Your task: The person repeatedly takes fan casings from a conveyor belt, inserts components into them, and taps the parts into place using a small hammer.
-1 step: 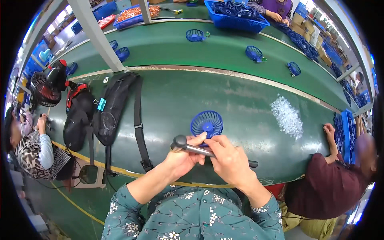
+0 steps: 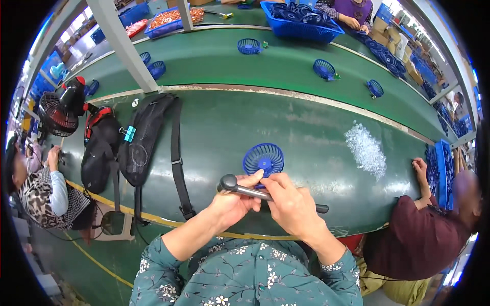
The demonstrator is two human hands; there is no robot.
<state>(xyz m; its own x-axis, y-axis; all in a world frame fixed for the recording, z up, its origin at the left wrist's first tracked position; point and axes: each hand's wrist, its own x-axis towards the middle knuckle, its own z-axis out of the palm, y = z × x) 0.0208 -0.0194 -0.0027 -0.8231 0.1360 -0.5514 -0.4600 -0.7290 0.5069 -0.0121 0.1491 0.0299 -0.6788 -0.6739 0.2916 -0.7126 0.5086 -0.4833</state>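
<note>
In front of me, a blue round fan grille (image 2: pixel 263 159) with curved ribs and a hub is held at its near edge by my left hand (image 2: pixel 236 203), thumb on the hub side. My right hand (image 2: pixel 292 203) is closed round the dark handle of a hammer (image 2: pixel 250 192). Its rounded head lies over my left hand, and the handle's end sticks out to the right. The fingertips of both hands meet at the grille's near edge; whatever is pinched there is hidden.
Small clear pieces (image 2: pixel 366 150) lie piled at right. Black bags (image 2: pixel 145 148) with straps and a small fan (image 2: pixel 58 112) stand left. Beyond, a green belt (image 2: pixel 214 64) carries several blue grilles and a blue bin (image 2: pixel 301 29). Co-workers sit at both sides; a grey post (image 2: pixel 122 46) rises left.
</note>
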